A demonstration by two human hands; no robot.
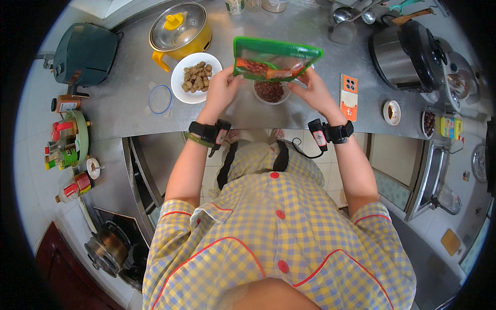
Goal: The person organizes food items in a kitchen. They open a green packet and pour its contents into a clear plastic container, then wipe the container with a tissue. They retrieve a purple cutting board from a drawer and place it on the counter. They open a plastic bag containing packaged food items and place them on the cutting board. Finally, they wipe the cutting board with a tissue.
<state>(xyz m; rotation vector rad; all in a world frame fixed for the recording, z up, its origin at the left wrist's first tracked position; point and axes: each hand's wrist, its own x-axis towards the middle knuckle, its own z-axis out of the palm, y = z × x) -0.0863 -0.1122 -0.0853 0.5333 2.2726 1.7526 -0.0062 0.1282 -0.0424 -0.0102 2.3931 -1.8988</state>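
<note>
A green-edged zip pouch (pixel 279 46) with a clear window and red contents is held up over the counter between my two hands. My left hand (pixel 223 90) pinches its lower left corner. At its right side, my right hand (pixel 313 92) grips the edge with thumb and fingers. Below the pouch sits a clear round tub with dark red-brown dried bits (pixel 269 93), its far part hidden by the pouch. Left of my left hand stands a white bowl (pixel 177 85) of brown, lumpy pieces like unshelled peanuts. A clear round lid with a blue rim (pixel 160 99) lies beside that bowl.
A yellow electric pot (pixel 194 44) with a glass lid stands at the back left, near a dark green appliance (pixel 85 54). On the right are an orange-and-white phone (pixel 349 98), a small white dish (pixel 391 118) and a pressure cooker (pixel 400 57). Bottles line the left edge.
</note>
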